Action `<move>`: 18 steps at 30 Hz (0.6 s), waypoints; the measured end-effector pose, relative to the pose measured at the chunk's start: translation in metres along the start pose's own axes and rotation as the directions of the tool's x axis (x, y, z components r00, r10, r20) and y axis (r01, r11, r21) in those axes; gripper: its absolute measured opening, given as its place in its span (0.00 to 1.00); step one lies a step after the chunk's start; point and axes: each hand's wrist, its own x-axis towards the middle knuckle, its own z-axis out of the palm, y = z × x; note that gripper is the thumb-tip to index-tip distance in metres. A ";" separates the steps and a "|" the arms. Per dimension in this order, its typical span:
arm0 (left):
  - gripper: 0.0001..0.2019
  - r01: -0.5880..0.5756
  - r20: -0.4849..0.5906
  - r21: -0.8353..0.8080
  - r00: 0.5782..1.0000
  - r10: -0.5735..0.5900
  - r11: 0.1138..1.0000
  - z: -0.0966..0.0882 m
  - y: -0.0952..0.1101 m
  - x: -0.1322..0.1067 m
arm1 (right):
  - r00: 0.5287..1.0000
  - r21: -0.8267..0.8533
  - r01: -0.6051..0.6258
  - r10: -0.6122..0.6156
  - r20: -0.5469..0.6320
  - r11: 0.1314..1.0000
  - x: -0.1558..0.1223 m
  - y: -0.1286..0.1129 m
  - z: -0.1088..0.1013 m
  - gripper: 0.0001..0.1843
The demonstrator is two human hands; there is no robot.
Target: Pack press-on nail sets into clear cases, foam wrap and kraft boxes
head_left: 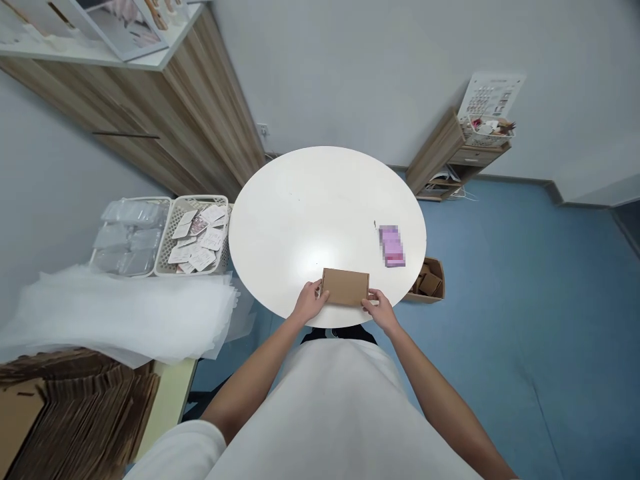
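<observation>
We have a small cardboard box (pixel 346 287) in front of us, over the near edge of the rounded white worktop (pixel 320 200). It is a shallow rectangle, long side running left to right with a slight slant, and its upward face is plain, even, matt brown. Thin dark lines mark both short ends, and the corners look crisp and square. We cannot tell whether its underside touches the worktop or is raised a little.

Our left hand (pixel 311 301) holds the left end, thumb over the face near the corner, fingers curled at the side. Our right hand (pixel 379 311) holds the right end, thumb by the near corner and fingers along the edge. So both hands are closed around the box, one at each end. Beyond our right hand, a purple item (pixel 393 246), blurred into blocks, lies on the worktop
</observation>
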 end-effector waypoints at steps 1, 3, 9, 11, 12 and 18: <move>0.22 -0.025 -0.009 -0.004 1.000 0.025 1.000 0.002 0.005 0.001 | 1.000 -0.022 0.002 -0.002 -0.017 1.000 -0.003 0.001 -0.005 0.23; 0.22 -0.070 -0.022 -0.004 0.997 0.070 0.998 0.007 0.016 0.004 | 0.998 -0.065 0.013 -0.017 -0.059 0.998 -0.009 0.005 -0.016 0.22; 0.24 -0.177 0.067 0.061 0.983 0.173 0.982 0.041 0.063 0.020 | 0.981 -0.131 0.003 -0.028 -0.193 0.991 -0.016 0.024 -0.065 0.25; 0.25 -0.197 0.108 0.086 0.976 0.187 0.977 0.060 0.085 0.027 | 0.975 -0.127 0.010 -0.038 -0.221 0.992 -0.013 0.035 -0.090 0.25; 0.26 -0.206 0.133 0.094 0.972 0.193 0.974 0.072 0.098 0.031 | 0.970 -0.120 0.013 -0.042 -0.240 0.993 -0.011 0.042 -0.104 0.25; 0.31 -0.245 0.311 0.099 0.928 0.204 0.964 0.169 0.187 0.067 | 0.898 -0.100 -0.083 0.031 -0.439 0.992 0.009 0.097 -0.207 0.28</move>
